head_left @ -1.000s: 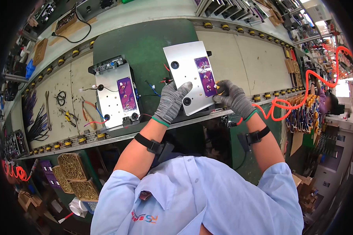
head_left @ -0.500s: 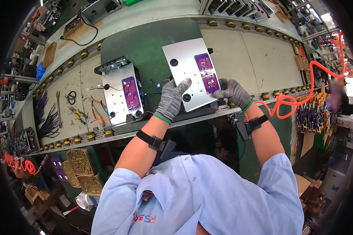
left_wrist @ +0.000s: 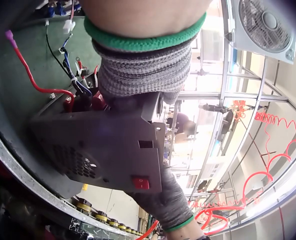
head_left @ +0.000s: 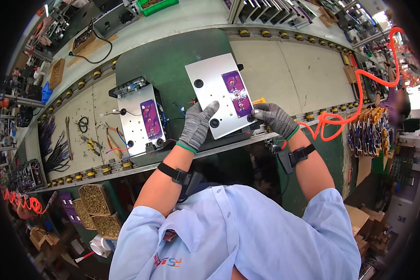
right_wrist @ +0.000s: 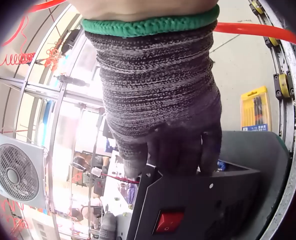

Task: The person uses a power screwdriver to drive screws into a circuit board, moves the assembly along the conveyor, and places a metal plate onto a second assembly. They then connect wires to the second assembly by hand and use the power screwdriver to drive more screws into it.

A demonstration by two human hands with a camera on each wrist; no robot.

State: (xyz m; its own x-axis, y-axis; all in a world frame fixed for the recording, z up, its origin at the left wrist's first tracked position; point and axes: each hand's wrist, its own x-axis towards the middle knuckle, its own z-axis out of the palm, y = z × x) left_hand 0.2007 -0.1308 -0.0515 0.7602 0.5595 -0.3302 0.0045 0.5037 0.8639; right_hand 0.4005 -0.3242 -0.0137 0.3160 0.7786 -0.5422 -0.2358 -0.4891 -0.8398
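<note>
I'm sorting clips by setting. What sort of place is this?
Most likely a factory assembly line for electronics. A long belt edged with rollers runs past the worker, a metal case on it carries a purple circuit board, and boxes of screws sit below.

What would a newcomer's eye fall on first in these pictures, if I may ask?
First, the silver-topped unit with its purple board at the centre of the green mat: the left hand lies flat on it, while the right hand grips its right corner. Next, a second unit to the left and the bright orange coiled hose to the right.
</note>
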